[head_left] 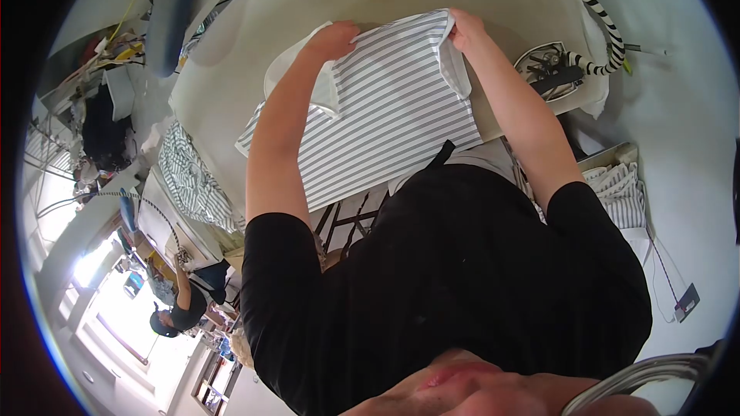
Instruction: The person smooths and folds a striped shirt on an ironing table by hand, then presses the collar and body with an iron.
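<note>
A white cloth garment with grey stripes [385,108] lies spread over the pale board and hangs past its near edge. At the garment's far left part, my left hand [334,40] is closed on the cloth, beside a plain white flap. My right hand [465,29] pinches the far right corner, where a white folded edge hangs down. The iron [556,77] rests on its stand to the right of my right forearm, with a black and white striped cord running up from it.
The pale board [231,69] reaches round the garment. Crumpled striped cloth [193,177] lies at the left, and more striped cloth [620,192] is stacked at the right. Another person [181,312] works at the lower left. A blue-grey post [171,15] stands upper left.
</note>
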The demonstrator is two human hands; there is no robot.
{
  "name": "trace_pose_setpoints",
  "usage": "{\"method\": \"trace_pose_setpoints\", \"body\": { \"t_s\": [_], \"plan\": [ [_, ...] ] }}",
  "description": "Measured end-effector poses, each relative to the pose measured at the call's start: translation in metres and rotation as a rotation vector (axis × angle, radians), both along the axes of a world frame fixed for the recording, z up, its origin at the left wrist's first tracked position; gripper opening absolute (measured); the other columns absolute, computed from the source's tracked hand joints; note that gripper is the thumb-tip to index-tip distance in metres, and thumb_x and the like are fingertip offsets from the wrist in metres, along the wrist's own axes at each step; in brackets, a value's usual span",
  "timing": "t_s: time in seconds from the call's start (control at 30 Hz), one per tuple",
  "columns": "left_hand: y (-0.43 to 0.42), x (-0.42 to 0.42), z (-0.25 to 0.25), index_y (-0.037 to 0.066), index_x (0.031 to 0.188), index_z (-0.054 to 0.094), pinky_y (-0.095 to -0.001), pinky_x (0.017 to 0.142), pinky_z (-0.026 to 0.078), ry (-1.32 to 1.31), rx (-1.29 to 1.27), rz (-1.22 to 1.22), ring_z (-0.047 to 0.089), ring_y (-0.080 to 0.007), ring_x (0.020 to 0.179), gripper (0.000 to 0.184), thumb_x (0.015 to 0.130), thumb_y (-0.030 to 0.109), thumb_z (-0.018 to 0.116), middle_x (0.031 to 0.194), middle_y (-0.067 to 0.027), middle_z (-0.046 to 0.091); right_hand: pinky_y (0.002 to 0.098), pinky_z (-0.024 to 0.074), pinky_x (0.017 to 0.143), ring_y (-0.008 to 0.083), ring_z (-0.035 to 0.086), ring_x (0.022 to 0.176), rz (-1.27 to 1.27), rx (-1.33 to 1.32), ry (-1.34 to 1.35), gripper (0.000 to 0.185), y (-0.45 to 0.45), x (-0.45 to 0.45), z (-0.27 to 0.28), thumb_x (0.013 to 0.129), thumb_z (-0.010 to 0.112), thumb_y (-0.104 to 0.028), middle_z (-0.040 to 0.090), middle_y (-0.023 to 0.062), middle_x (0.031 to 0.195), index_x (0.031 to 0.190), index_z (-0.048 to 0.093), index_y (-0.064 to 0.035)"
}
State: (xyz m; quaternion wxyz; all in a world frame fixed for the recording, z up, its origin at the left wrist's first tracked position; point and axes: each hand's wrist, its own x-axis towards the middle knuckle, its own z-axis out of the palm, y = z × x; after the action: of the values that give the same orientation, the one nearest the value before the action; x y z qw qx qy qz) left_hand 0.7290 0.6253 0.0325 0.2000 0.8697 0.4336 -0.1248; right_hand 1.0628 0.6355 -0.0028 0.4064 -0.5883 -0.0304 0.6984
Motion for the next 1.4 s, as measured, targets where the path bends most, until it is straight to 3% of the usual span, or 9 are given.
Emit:
{"method": "trace_pose_setpoints", "body": {
  "t_s": [0.23,0.53,0.8,0.9,0.93,1.07,1.13,1.23,1.4],
  "plan": [
    [0.002,-0.005,0.043,0.003,0.091,0.069,-0.0436,0.071,0.051,-0.130,-0.291,0.346,0.064,-0.0328,0.073,0.041,0.091,0.043,0.075,0.078,-0.0153,0.068,0.0402,0.0596,0.084,0.0248,0.071,0.092,-0.015,0.018,-0.146,0.021,0.008,0.005,0.001,0.096,0.068,-0.008,0.071,0.0127,0.104,0.115,0.066,-0.0002],
    [0.008,-0.025,0.036,0.005,0.092,0.070,-0.0421,0.072,0.052,-0.028,-0.395,0.368,0.066,-0.0297,0.076,0.049,0.091,0.054,0.072,0.080,-0.0138,0.070,0.0331,0.0582,0.086,0.0196,0.070,0.092,0.455,0.125,-0.185,0.034,0.024,0.025,0.008,0.090,0.077,-0.011,0.073,0.0085,0.106,0.121,0.069,-0.0008],
    [-0.004,-0.029,0.011,0.004,0.092,0.067,-0.0431,0.073,0.052,-0.035,-0.108,0.500,0.067,-0.0336,0.080,0.039,0.091,0.043,0.074,0.083,-0.0159,0.069,0.0317,0.0596,0.078,0.0203,0.071,0.088,0.614,0.228,-0.331,0.036,0.030,0.030,0.007,0.088,0.076,-0.009,0.074,0.0100,0.103,0.122,0.069,0.0004],
    [-0.016,-0.012,-0.007,0.007,0.106,0.068,-0.0452,0.079,0.055,0.012,0.537,0.312,0.069,-0.0359,0.089,0.036,0.093,0.040,0.072,0.092,-0.0153,0.071,0.0315,0.0597,0.075,0.0206,0.072,0.087,0.682,0.378,-0.467,0.035,0.020,0.025,0.004,0.087,0.076,-0.008,0.074,0.0115,0.100,0.120,0.070,0.0009],
    [-0.015,0.000,-0.010,0.007,0.106,0.068,-0.0452,0.079,0.055,0.003,0.533,0.302,0.069,-0.0359,0.089,0.036,0.093,0.040,0.072,0.092,-0.0153,0.071,0.0326,0.0597,0.074,0.0220,0.073,0.086,0.608,0.402,-0.462,0.033,0.015,0.022,0.001,0.088,0.074,-0.009,0.075,0.0125,0.099,0.119,0.070,0.0010],
    [-0.010,0.101,-0.001,0.010,0.117,0.066,-0.0472,0.083,0.056,-0.490,0.446,0.313,0.069,-0.0375,0.090,0.036,0.094,0.038,0.069,0.099,-0.0141,0.072,0.0364,0.0597,0.072,0.0264,0.074,0.082,0.447,0.475,-0.630,0.030,-0.019,0.030,-0.005,0.091,0.067,-0.013,0.075,0.0153,0.097,0.117,0.069,0.0007],
    [-0.003,0.150,0.013,0.011,0.122,0.066,-0.0478,0.088,0.056,-0.441,0.051,0.604,0.069,-0.0394,0.098,0.041,0.093,0.040,0.068,0.104,-0.0161,0.072,0.0396,0.0595,0.073,0.0298,0.074,0.081,0.465,0.546,-0.960,0.029,-0.050,0.034,0.007,0.093,0.063,-0.016,0.076,0.0171,0.095,0.116,0.069,0.0001],
    [0.019,0.203,0.041,0.009,0.123,0.067,-0.0467,0.090,0.057,-0.262,-0.079,0.700,0.069,-0.0390,0.107,0.047,0.091,0.043,0.068,0.114,-0.0177,0.073,0.0418,0.0570,0.069,0.0303,0.072,0.073,0.711,0.628,-1.016,0.028,-0.117,0.053,0.029,0.093,0.066,-0.020,0.074,0.0158,0.086,0.117,0.070,-0.0046],
    [0.054,0.233,0.005,0.008,0.119,0.070,-0.0455,0.089,0.058,0.069,-0.173,0.418,0.070,-0.0382,0.110,0.048,0.088,0.044,0.066,0.115,-0.0193,0.074,0.0405,0.0549,0.063,0.0292,0.071,0.067,1.086,0.459,-0.859,0.030,-0.182,0.085,0.057,0.093,0.073,-0.028,0.072,0.0136,0.077,0.114,0.071,-0.0061]
  ]
}}
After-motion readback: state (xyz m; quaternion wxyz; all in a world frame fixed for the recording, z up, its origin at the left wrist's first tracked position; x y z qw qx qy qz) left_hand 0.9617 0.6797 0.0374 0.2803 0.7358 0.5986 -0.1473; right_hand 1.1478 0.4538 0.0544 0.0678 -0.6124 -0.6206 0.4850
